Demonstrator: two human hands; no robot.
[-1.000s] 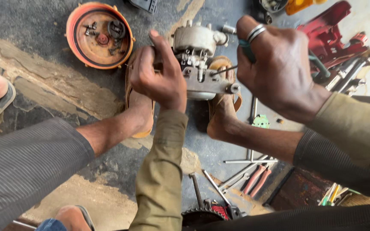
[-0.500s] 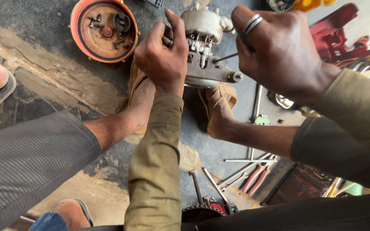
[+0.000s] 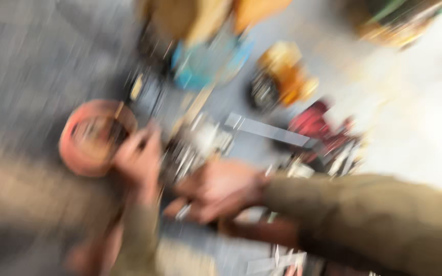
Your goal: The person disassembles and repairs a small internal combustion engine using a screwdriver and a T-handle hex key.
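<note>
Beside the round orange-red housing (image 3: 95, 138) on the ground, the person's left hand (image 3: 138, 156) rests against a small grey metal engine part (image 3: 195, 145). The frame is heavily smeared by camera motion, so whether those fingers are closed on the part or only laid against it cannot be told. Right of the housing and a little nearer the camera, the right hand (image 3: 216, 189), in an olive sleeve (image 3: 374, 220), lies just below the part — its fingers look partly curled, but what they hold, if anything, cannot be made out. With a hand on either side, the part seems to be steadied between them. Beyond the housing lie a blue shape (image 3: 208, 64) and an orange one (image 3: 282, 71); far to its right sits something red (image 3: 315, 122). The surface is a grey, rough floor (image 3: 31, 76) — apparently a workshop.
</note>
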